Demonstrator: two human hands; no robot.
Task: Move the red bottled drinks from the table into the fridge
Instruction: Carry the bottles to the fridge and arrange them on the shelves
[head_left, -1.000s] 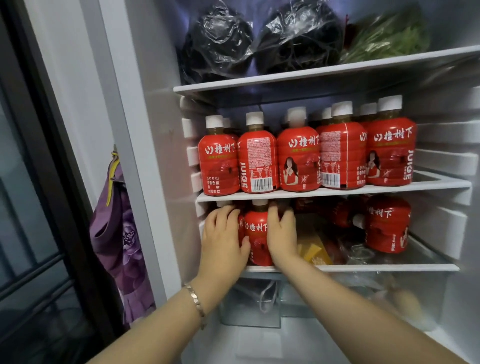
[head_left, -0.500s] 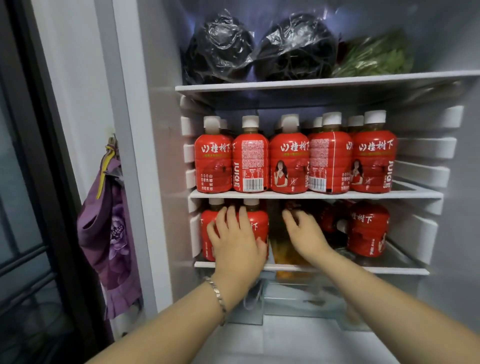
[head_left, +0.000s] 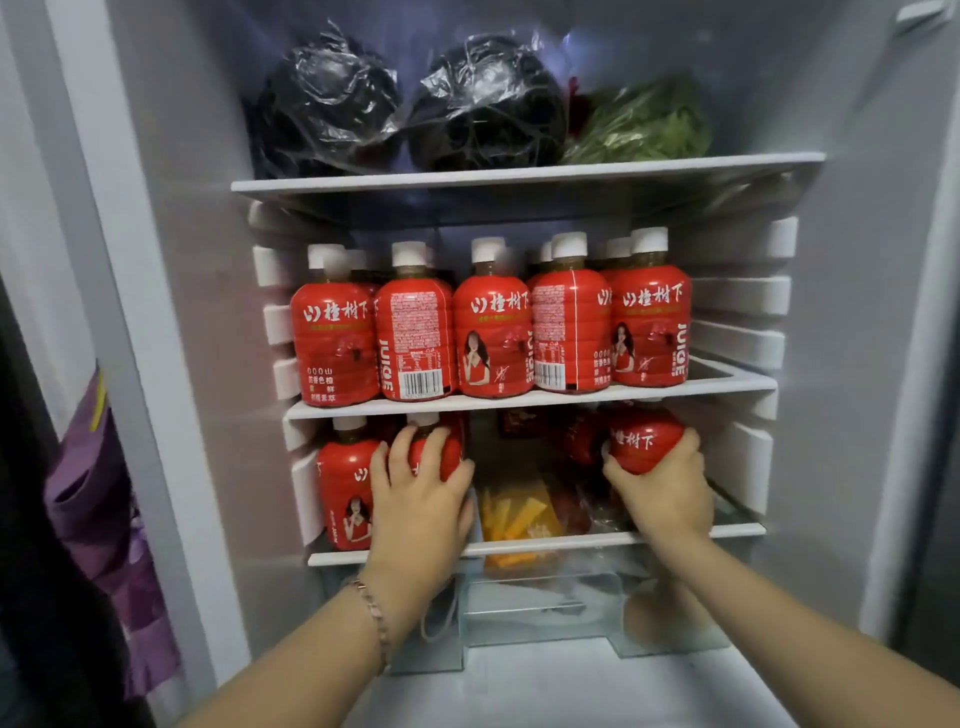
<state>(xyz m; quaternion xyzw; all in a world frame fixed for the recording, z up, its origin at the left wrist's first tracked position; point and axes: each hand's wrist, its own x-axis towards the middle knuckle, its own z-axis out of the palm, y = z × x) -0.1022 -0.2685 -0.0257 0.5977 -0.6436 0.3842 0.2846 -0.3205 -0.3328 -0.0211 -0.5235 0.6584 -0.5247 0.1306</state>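
Lower centre of frame, lower shelf (head_left: 597, 540): left hand (head_left: 415, 504), fingers curled round upright red bottle (head_left: 451, 451), touching neighbour bottle (head_left: 345, 483). Right hand (head_left: 667, 493), fingers wrapped under second bottle (head_left: 644, 441), seemingly tipped over (blurred). Stand it upright, then slide it leftward to close the gap.

A home is indicated, most likely a kitchen corner. A household fridge (head_left: 857, 312) with white-edged shelves (head_left: 519, 174) is seen standing open. Groceries are kept loosely on the top shelf: 2 black bags (head_left: 332, 98) and a bunch of greens (head_left: 644, 124). Red bottles (head_left: 493, 332) are packed in rows on 2 lower shelves, with a yellow packet (head_left: 514, 514) among them. A clear drawer (head_left: 540, 597) is fitted below. A purple cloth (head_left: 98, 519) is hung beside the fridge.
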